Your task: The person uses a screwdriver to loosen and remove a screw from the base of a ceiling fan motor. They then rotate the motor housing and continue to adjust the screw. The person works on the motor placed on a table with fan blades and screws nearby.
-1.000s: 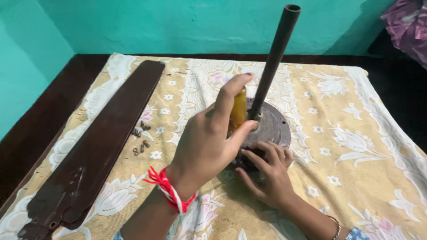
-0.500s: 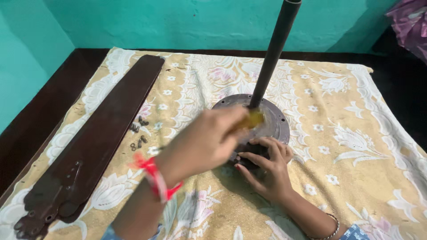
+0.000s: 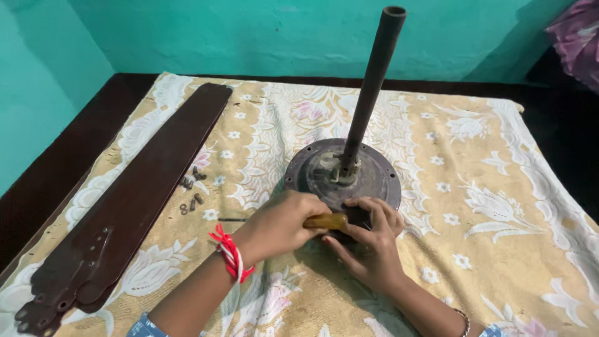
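Observation:
A dark round fan motor housing (image 3: pixel 374 178) lies on a floral cloth, and a long dark rod (image 3: pixel 373 87) rises from its middle. My left hand (image 3: pixel 281 224), with a red and white thread at the wrist, is closed around the yellow-brown handle of a tool (image 3: pixel 326 221) lying level at the housing's near rim. My right hand (image 3: pixel 373 240) rests its fingers on that same near rim, touching the tool's tip end. What the tip meets is hidden by my fingers.
Stacked brown fan blades (image 3: pixel 131 206) lie along the left of the cloth (image 3: pixel 499 206). Several small screws and washers (image 3: pixel 192 190) sit between blades and housing. A dark floor borders the cloth, teal walls stand behind, and purple fabric (image 3: pixel 577 37) shows top right.
My left hand came down from beside the rod to the housing's near rim, turning the tool handle from upright to level. My right hand stayed at the rim.

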